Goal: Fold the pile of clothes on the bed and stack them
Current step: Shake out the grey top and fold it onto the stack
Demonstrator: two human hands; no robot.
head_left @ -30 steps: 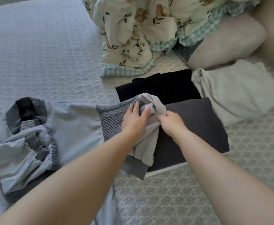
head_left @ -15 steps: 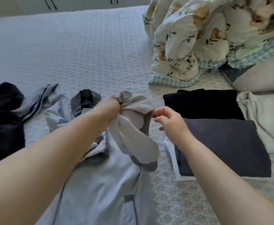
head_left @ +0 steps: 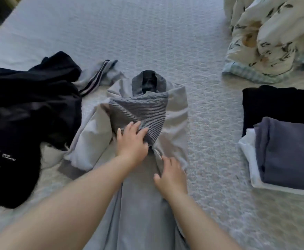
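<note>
- Sweatshirt (head_left: pixel 174 112), pale grey with a ribbed collar, lies lengthwise on the bed (head_left: pixel 147 33) right in front of the person, collar pointing away; its sides are already turned inward, which narrows it for the final fold.
- Left hand (head_left: pixel 132 143) lies flat, fingers spread, on the darker ribbed panel folded across the chest; it grips nothing, and the pressure probably keeps that flap from springing open.
- Right hand (head_left: pixel 171 175) rests just beside it on the lower body, fingers loosely extended, holding nothing; likely smoothing the cloth.
- Dark unfolded clothes (head_left: pixel 26 112) stay heaped at the left, within reach as the remaining pile; a striped grey piece (head_left: pixel 97 76) pokes out from under them.
- Folded stack (head_left: pixel 288 154) sits well apart at the right, a blue-grey piece over a white one, with a black folded garment (head_left: pixel 277 101) behind; that side seems reserved for finished items.
</note>
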